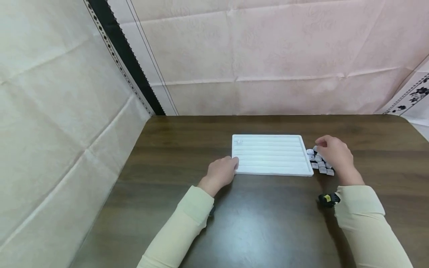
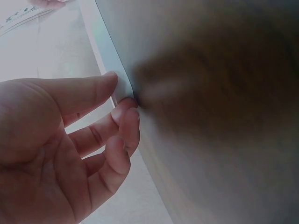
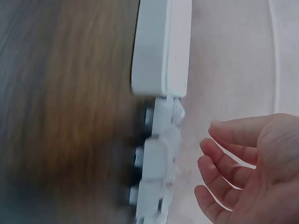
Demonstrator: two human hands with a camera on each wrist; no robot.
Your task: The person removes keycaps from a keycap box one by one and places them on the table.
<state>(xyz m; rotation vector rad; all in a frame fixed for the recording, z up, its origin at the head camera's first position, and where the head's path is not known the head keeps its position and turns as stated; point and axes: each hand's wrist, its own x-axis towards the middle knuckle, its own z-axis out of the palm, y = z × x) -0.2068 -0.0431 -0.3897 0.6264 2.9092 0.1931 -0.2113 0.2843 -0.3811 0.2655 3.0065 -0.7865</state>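
A white rectangular tray (image 1: 271, 156) with raised rows across it lies on the table. At its near left corner, my left hand (image 1: 221, 171) pinches the edge between thumb and fingers; the left wrist view shows this hand (image 2: 79, 140) close up. Beyond the tray's right side is a cluster of several small white blocks (image 1: 322, 170), whose exact kind I cannot make out. Above their far end hovers my right hand (image 1: 336, 154). In the right wrist view its fingers (image 3: 224, 175) are loosely bent, apart from the blocks (image 3: 154, 158), with nothing visible between them.
The brown wooden table (image 1: 254, 216) has its far edge close to a hanging pale cloth (image 1: 285, 56). Another pale cloth (image 1: 60, 130) hangs along the left side. A dark strap device (image 1: 329, 200) sits at the right wrist.
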